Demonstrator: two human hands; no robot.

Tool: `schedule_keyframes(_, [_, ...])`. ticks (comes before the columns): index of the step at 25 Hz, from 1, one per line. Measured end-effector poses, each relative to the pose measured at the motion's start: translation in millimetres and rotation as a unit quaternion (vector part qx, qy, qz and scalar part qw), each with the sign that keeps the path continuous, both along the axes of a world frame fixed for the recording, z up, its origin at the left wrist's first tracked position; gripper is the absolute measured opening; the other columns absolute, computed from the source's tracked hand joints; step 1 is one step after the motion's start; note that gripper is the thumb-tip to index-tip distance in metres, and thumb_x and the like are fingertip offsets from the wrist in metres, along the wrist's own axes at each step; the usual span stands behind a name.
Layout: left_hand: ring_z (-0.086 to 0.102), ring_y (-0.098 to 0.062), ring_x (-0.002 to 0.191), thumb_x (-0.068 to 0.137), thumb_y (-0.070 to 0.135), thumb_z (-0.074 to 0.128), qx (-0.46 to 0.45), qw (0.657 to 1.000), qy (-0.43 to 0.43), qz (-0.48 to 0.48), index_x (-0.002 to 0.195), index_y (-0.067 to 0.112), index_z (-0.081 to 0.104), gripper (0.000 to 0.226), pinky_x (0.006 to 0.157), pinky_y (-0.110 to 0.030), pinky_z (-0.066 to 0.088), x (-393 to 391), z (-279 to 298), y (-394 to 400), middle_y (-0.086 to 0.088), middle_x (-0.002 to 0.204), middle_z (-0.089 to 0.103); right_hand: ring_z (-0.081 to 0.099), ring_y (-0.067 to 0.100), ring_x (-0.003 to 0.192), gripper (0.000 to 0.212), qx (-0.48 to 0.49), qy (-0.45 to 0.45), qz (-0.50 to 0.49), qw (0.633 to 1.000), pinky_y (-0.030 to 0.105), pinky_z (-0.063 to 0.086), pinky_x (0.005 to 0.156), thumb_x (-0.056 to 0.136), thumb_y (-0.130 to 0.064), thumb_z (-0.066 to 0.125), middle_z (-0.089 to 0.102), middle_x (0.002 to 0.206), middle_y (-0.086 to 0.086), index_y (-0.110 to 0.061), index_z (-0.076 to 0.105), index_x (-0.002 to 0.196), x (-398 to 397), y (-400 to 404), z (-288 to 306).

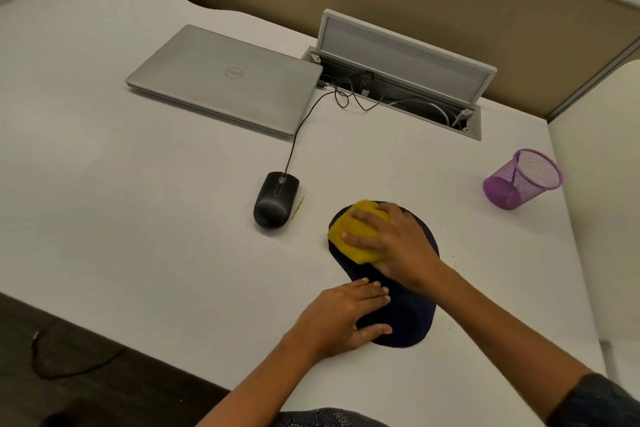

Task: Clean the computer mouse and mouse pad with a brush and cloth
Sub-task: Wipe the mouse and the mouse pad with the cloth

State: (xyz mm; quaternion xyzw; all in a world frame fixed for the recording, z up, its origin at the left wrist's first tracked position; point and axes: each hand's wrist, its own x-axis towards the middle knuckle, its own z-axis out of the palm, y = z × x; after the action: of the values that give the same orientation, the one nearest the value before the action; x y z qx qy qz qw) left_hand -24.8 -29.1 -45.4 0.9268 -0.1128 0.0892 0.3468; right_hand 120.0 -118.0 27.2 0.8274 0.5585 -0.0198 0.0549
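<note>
A dark blue mouse pad with a wrist rest lies on the white desk, near the front. My right hand grips a folded yellow cloth and presses it on the pad's far end. My left hand lies flat on the pad's near left edge, fingers straight. A black wired mouse sits on the desk to the left of the pad, apart from it. Yellowish crumbs lie beside the mouse's right side. No brush is in view.
A shut silver laptop lies at the back left. An open cable hatch with wires sits behind the pad; the mouse cord runs to it. A purple mesh cup lies tipped at the right. The desk's front edge runs diagonally at lower left.
</note>
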Motion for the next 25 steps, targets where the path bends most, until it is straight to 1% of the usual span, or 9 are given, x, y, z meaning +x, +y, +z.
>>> schedule_keyframes(3, [0.040,-0.008,0.128,0.088,0.051,0.047,-0.006,1.000,0.010,0.004,0.126,0.019,0.056,0.051,0.107,-0.018,0.019,-0.2,2.1,0.0,0.006,0.133,0.052,0.061,0.038,0.102,0.069,-0.027,-0.051,-0.010,0.998,0.041,0.051,0.060,0.043,-0.027,0.088,0.062,0.124,0.002,-0.040,0.065,0.107,13.7,-12.6,2.3])
schedule_keyframes(6, [0.041,-0.009,0.128,0.088,0.052,0.047,-0.007,1.000,0.014,0.005,0.127,0.019,0.056,0.052,0.107,-0.018,0.020,0.4,3.1,-0.2,0.006,0.134,0.051,0.049,0.040,0.115,0.058,-0.015,-0.023,-0.126,0.992,0.044,0.046,0.074,0.065,-0.025,0.077,0.050,0.138,0.001,-0.043,0.059,0.118,14.7,16.4,11.9])
schedule_keyframes(8, [0.038,-0.010,0.130,0.088,0.052,0.046,-0.014,1.000,0.025,0.004,0.128,0.019,0.054,0.053,0.106,-0.019,0.020,-1.3,3.8,0.0,0.006,0.135,0.049,0.049,0.041,0.115,0.060,-0.013,-0.016,-0.048,0.999,0.045,0.047,0.073,0.065,-0.024,0.076,0.050,0.138,0.001,-0.043,0.058,0.118,4.2,11.3,4.5])
schedule_keyframes(10, [0.032,-0.008,0.133,0.089,0.052,0.045,-0.013,0.999,0.042,0.000,0.131,0.021,0.051,0.053,0.105,-0.017,0.018,-1.7,4.1,0.5,0.007,0.138,0.046,0.059,0.038,0.103,0.068,-0.025,-0.037,0.031,0.999,0.041,0.052,0.060,0.048,-0.026,0.085,0.061,0.126,0.000,-0.043,0.063,0.110,-0.2,-3.4,-1.5])
schedule_keyframes(15, [0.032,-0.007,0.133,0.088,0.052,0.045,-0.004,0.999,0.044,-0.005,0.131,0.020,0.051,0.054,0.106,-0.014,0.014,0.6,5.0,1.5,0.007,0.139,0.045,0.062,0.034,0.094,0.067,-0.030,-0.035,-0.063,0.997,0.039,0.050,0.058,0.041,-0.024,0.087,0.065,0.116,-0.004,-0.045,0.066,0.101,1.6,15.6,0.1])
schedule_keyframes(19, [0.030,-0.006,0.133,0.089,0.053,0.044,-0.016,0.998,0.059,-0.008,0.132,0.022,0.049,0.054,0.108,-0.017,0.018,-1.8,4.9,0.4,0.008,0.139,0.044,0.061,0.034,0.101,0.066,-0.024,-0.038,0.019,0.999,0.041,0.050,0.059,0.042,-0.026,0.087,0.063,0.120,-0.005,-0.047,0.065,0.100,8.0,-8.6,-2.5])
schedule_keyframes(22, [0.027,-0.005,0.134,0.088,0.055,0.041,-0.013,0.998,0.067,-0.009,0.133,0.022,0.047,0.056,0.108,-0.017,0.016,0.1,5.5,0.5,0.009,0.141,0.042,0.047,0.034,0.117,0.057,-0.008,-0.026,-0.112,0.993,0.045,0.042,0.075,0.063,-0.019,0.077,0.052,0.134,-0.006,-0.048,0.061,0.110,6.8,18.4,11.5])
schedule_keyframes(23, [0.027,-0.005,0.134,0.087,0.055,0.041,-0.013,0.998,0.067,-0.006,0.133,0.022,0.047,0.057,0.108,-0.019,0.018,-0.4,5.1,-0.4,0.009,0.141,0.041,0.042,0.035,0.122,0.057,-0.015,-0.015,-0.110,0.994,0.047,0.040,0.080,0.069,-0.017,0.072,0.048,0.138,-0.005,-0.046,0.058,0.115,1.7,21.6,11.6])
schedule_keyframes(25, [0.028,-0.006,0.134,0.087,0.056,0.041,-0.017,0.998,0.066,-0.002,0.132,0.023,0.048,0.056,0.107,-0.019,0.019,-2.4,3.4,-0.6,0.008,0.140,0.042,0.050,0.037,0.117,0.064,-0.021,-0.043,-0.013,0.999,0.049,0.045,0.074,0.057,-0.018,0.080,0.055,0.131,-0.002,-0.045,0.060,0.111,-7.7,10.9,5.6])
